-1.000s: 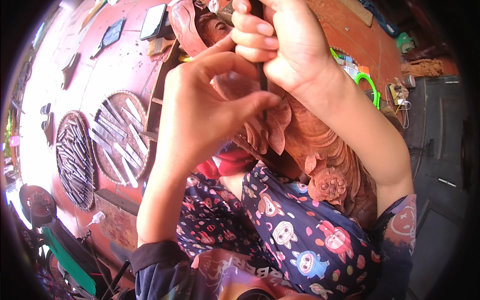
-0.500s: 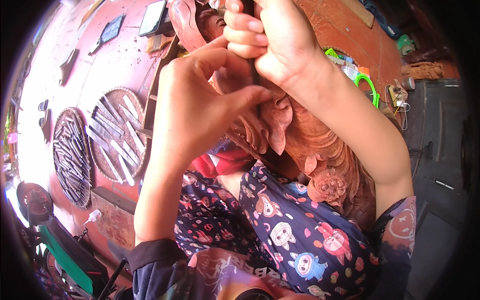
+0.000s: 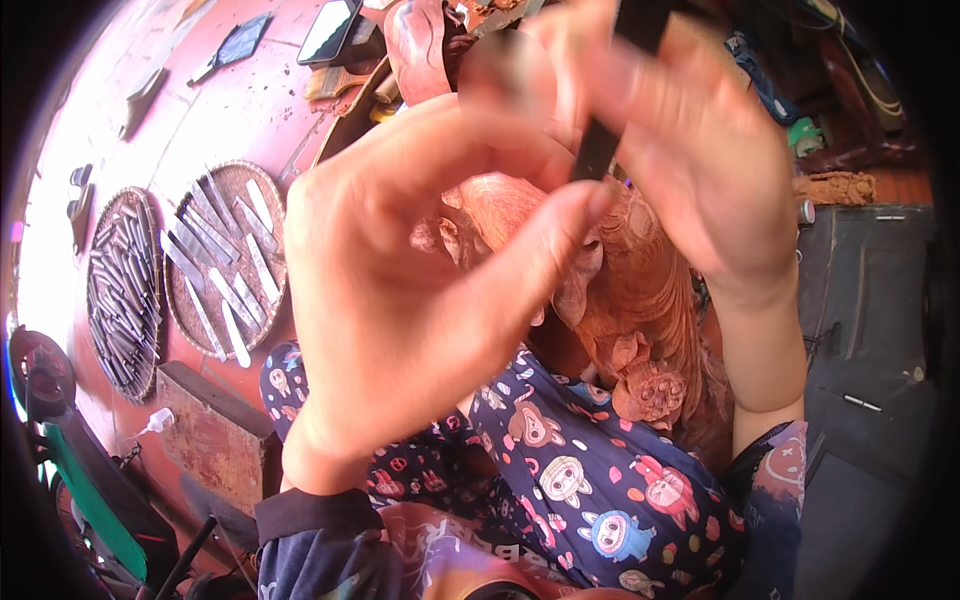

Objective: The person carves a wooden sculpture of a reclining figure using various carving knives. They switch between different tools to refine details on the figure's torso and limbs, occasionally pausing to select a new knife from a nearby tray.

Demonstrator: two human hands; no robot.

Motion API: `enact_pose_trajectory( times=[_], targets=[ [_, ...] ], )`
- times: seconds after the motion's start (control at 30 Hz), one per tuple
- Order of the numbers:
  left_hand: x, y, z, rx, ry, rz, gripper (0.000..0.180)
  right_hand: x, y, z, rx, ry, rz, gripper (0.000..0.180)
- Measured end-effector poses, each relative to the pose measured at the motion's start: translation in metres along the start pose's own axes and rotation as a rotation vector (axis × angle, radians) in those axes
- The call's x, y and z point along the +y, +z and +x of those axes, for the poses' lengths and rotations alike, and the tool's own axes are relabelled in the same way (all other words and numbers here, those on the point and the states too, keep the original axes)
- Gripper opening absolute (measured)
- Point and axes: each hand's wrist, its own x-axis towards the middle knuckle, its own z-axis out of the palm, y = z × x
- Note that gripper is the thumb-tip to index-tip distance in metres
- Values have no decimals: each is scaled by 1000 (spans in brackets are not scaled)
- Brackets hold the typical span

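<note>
A dark, flat bar-shaped tool (image 3: 598,150) slants between my hands; its exact kind does not show. My left hand (image 3: 400,260) pinches its lower end between thumb and fingers. Higher up, my right hand (image 3: 700,150) is smeared by motion, with its thumb crossing the bar and its fingers curled beside it. Below both hands lies a reddish carved wooden figure (image 3: 640,285) with flowing folds, reaching over my lap. A carved round flower (image 3: 655,390) sits near its closer end. My hands hide much of the carving's upper part.
On the tiled floor at left are a round woven tray (image 3: 172,300) of flat metal blades and another holding many dark tool rods (image 3: 125,290). A wooden block (image 3: 215,440) stands nearer. A phone (image 3: 330,32) and brush (image 3: 335,83) lie farther off. Right is a dark panelled surface (image 3: 880,300).
My right hand has turned and loosened from a tight fist, bringing the tool lower and to the right. My left thumb and fingers have moved right onto its end. The view has shifted slightly.
</note>
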Motion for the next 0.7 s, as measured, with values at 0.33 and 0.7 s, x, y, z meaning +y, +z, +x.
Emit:
enact_pose_trajectory(
  times=[0.33, 0.7],
  targets=[
    [33, 74, -99, -219, 270, -79, 55, 20, -50, -18, -145, 350, 99, 8],
    [26, 119, -57, -11, 57, 43, 81, 21, -42, -20, -125, 471, -199, 10]
  ],
)
